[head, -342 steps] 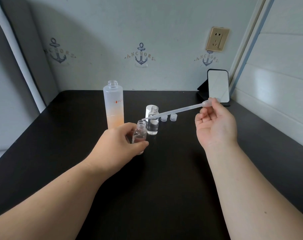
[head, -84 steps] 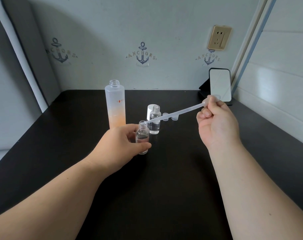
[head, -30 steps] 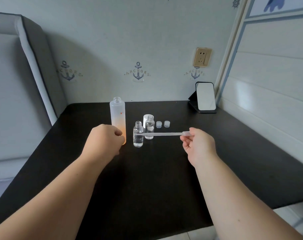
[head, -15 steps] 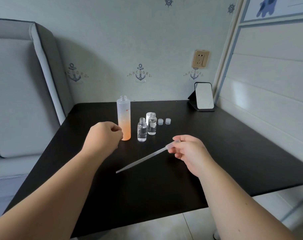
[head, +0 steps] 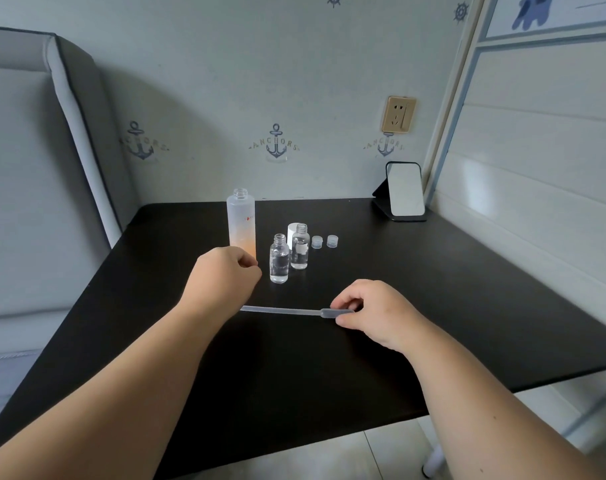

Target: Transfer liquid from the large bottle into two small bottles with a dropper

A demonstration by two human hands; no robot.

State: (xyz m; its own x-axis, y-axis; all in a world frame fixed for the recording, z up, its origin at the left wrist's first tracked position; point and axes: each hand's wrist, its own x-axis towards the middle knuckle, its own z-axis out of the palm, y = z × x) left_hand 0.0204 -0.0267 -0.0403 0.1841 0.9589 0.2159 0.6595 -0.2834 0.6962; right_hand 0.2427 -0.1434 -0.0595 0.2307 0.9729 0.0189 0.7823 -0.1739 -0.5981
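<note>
- Both forearms enter from the bottom edge, cut off above the elbow, and reach over the black table.
- The right hand is nearest, knuckles up. Its thumb and curled fingers pinch the bulb end of the dropper; the hand covers most of the bulb.
- The dropper is a clear, thin plastic tube lying almost level, low over the table, pointing left. Its tip is hidden behind the left wrist. Whether it touches the table cannot be told, nor whether it holds liquid.
- The left hand is a loose fist, fingers curled under, holding nothing that shows. It covers the foot of the big bottle, so contact between them cannot be judged.
- Just right of that hand stands a small bottle, clear, uncapped, upright, liquid up to near its shoulder.
- The second small bottle stands right behind it, also uncapped and filled, with a small label too fine to read.
- A white cap peeks out behind the second bottle, mostly hidden.
- Two small caps sit side by side to the right.
- The big bottle is tall, frosted, open-necked, orange toward the bottom; its red mark is unreadable.
- At the far right corner a mirror leans on its stand.
- A socket is on the wall above.
</note>
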